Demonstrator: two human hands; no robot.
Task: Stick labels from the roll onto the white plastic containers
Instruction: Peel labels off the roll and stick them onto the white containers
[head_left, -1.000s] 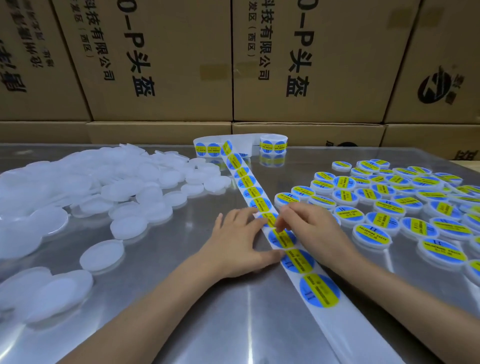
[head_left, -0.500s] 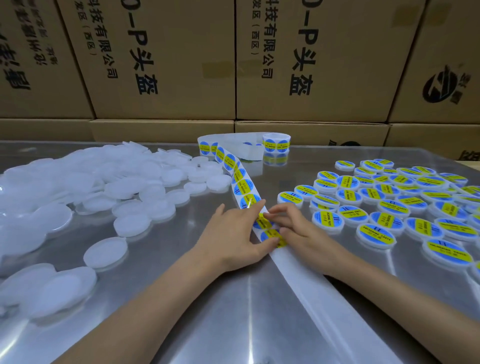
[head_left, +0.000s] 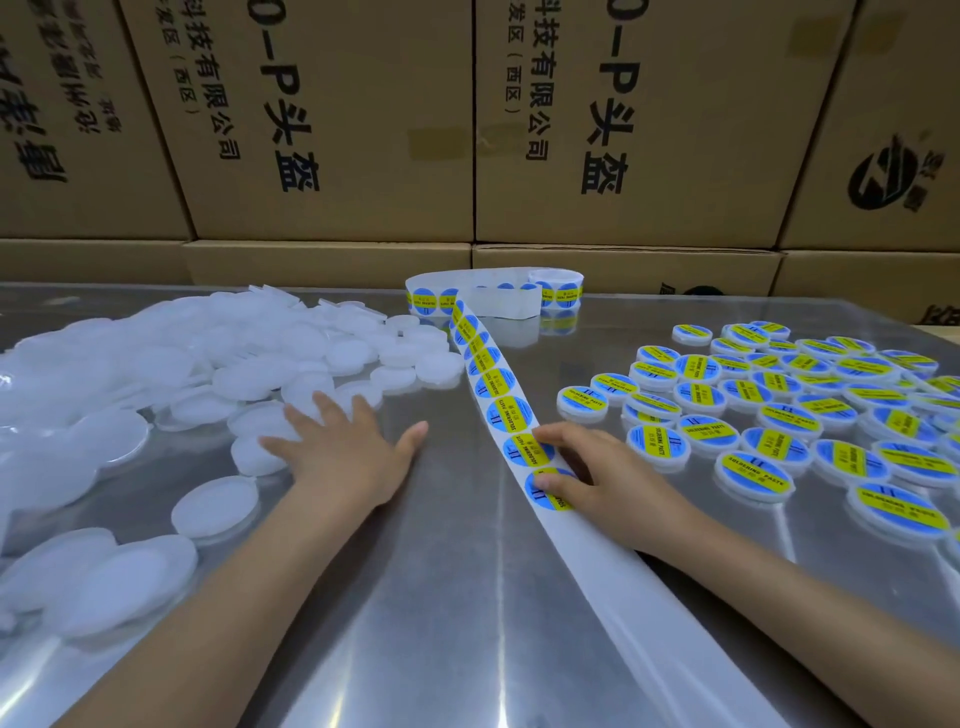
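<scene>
Spreading flat, your left hand (head_left: 345, 449) reaches with straight, splayed fingers over the nearest unlabelled white containers (head_left: 249, 374), smooth translucent discs heaped beyond your fingertips. Your right hand (head_left: 597, 475) curls on the label strip (head_left: 511, 415), thumb and fingertips pinching the edge of a round blue-and-yellow label (head_left: 543, 491). Glossy backing runs away to the roll (head_left: 558, 291) far ahead. Labelled containers (head_left: 753, 415) cluster just outside your right fingers. Underneath lies a shiny metal table (head_left: 441, 597); printed cardboard boxes (head_left: 623, 130) wall its far edge.
</scene>
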